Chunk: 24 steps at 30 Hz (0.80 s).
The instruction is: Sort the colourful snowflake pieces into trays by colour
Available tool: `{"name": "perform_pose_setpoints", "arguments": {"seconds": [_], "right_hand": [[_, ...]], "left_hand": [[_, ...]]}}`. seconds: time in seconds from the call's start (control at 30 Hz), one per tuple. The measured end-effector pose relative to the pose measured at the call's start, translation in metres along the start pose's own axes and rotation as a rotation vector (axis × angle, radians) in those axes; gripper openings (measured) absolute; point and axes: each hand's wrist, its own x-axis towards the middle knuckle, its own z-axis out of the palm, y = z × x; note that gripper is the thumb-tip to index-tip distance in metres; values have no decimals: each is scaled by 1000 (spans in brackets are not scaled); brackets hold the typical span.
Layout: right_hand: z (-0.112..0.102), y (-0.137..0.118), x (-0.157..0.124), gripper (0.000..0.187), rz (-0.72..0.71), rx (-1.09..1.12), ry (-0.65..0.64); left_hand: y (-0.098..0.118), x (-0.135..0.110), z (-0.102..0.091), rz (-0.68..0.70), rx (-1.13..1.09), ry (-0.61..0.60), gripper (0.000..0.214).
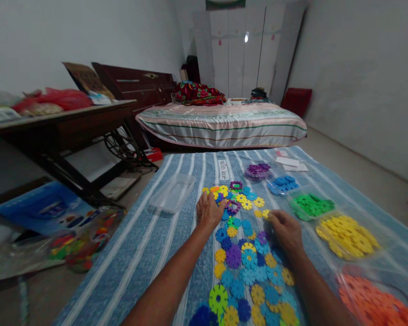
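My left hand [209, 212] lies over the far end of a loose spread of plastic snowflake discs, its fingers apart and touching some blue and yellow pieces. Just right of it is a purple ring-shaped piece [233, 207]. Thumb and fingers of my right hand [287, 231] close on the edge of a yellow snowflake disc [266, 214] at the right side of the spread. Between my forearms lie more discs, among them a purple disc [233, 256], a lime green disc [218, 298] and several light blue and orange-yellow ones.
Clear tubs along the right hold purple [258, 170], blue [284, 184], green [313, 206], yellow [348, 236] and orange discs [377, 299]. An empty clear tub [172, 194] sits left on the striped cloth [136, 231]. Beyond are a bed [221, 122] and a sewing-machine table [61, 118].
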Motion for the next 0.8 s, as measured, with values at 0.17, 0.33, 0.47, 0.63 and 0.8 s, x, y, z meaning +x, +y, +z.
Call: {"name": "perform_pose_setpoints", "arguments": {"seconds": [0.17,0.33,0.47,0.63,0.8], "right_hand": [[0,-2,0,33,-23,-10,3],[0,-1,1,33,-13,-24,3],[1,-1,1,33,-16,-13,-4],[1,-3,1,31,-9,-5,-3],[1,-4,1,31,-19,-2,-12]], "left_hand": [[-8,33,2,0,-22,-49,61],[-10,45,11,188,-63,-198,58],[-1,20,15,329,-116,-198,56],[17,-28,5,426,-167,-242,57],[28,-58,-11,542,-244,-286,59]]}}
